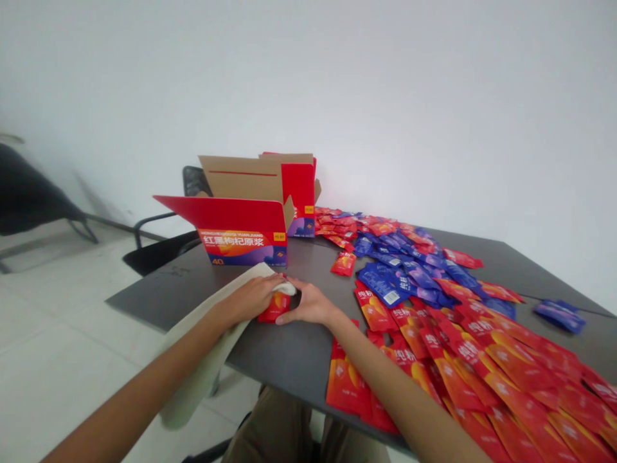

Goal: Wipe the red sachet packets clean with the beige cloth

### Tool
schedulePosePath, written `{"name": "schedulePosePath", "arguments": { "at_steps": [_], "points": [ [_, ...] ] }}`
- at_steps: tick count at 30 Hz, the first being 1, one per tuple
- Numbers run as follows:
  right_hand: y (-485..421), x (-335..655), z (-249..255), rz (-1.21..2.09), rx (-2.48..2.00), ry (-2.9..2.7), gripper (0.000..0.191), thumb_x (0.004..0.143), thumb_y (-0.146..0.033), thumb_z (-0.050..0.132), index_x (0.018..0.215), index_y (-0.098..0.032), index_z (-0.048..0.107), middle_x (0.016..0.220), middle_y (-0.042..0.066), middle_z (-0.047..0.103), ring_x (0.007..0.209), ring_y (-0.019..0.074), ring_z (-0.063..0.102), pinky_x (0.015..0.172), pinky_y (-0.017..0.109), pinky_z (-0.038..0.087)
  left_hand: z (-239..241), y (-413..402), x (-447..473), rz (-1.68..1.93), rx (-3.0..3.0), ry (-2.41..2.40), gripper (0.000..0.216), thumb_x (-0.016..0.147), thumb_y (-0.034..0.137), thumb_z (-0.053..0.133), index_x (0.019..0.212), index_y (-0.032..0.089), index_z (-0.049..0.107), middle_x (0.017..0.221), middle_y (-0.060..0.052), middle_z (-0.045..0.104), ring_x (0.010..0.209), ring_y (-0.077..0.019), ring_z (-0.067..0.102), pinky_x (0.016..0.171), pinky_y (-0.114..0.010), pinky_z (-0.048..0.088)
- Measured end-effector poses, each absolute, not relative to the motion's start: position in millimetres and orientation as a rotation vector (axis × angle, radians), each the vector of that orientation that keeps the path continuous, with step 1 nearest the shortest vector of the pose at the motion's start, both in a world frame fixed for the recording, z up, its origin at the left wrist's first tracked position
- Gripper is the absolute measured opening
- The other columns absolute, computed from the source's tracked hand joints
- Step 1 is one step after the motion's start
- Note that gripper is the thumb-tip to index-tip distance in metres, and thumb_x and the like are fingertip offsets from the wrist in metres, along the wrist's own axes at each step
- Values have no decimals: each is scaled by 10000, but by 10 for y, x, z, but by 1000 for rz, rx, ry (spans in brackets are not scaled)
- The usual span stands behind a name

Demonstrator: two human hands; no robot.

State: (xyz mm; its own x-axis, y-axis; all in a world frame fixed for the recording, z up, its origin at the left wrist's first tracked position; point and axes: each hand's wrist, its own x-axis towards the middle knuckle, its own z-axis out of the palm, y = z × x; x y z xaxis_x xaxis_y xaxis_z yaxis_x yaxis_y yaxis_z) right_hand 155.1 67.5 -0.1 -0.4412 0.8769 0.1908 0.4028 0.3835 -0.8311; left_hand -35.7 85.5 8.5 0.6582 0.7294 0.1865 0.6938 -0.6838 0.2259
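My left hand (258, 296) is closed on a pale cloth (193, 379), which trails down over the table's near left edge. Part of the cloth lies on a red pouch (274, 310) on the table just below my fingers. From the other side my right hand (311, 303) grips this pouch, thumb near its lower corner and fingers at the top edge, beside the cloth. The pouch's upper part is hidden by the cloth and both hands. Right of my right forearm, many red pouches (463, 366) lie in overlapping rows.
An open red carton (241, 239) stands beyond my hands, flaps up, with a second carton (299, 186) behind it. Mixed blue pouches (385, 283) and red ones are heaped towards the wall. One blue pouch (560, 315) lies apart at right. A black chair (159, 254) stands behind the grey table (299, 360).
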Motion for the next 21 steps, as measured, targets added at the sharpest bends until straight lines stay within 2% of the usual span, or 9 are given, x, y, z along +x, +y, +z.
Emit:
{"name": "schedulePosePath", "arguments": {
  "at_steps": [6,12,19,21],
  "points": [
    [679,1529,-18,954,-1166,-1997,964,381,-365,882,1273,-192,560,1241,69,632,1174,281,569,1067,414,389,12,562,-358,318,2865,977,559,805,57,398,1356,134,451,1445,-107,450,1352,-179,381,1140,-346,274],
    [671,1542,0,940,-1117,-2004,936,441,-410,865,1292,-189,544,1245,74,631,1132,262,595,1044,393,415,100,813,-356,334,2778,1224,535,828,63,361,1353,120,449,1400,-127,499,1276,-196,484,1095,-345,339],
    [696,1537,-44,966,-1183,-2007,1019,395,-388,877,1325,-180,513,1302,93,594,1198,282,555,1079,413,378,10,570,-351,312,2892,983,557,810,57,396,1359,135,446,1436,-102,462,1350,-178,383,1144,-344,269],
    [690,1539,-31,961,-1170,-2013,992,405,-387,876,1310,-174,528,1281,91,608,1183,280,565,1069,411,390,52,591,-350,325,2862,1016,548,818,62,395,1358,135,454,1434,-109,463,1337,-188,404,1139,-346,279]
  ]
}}
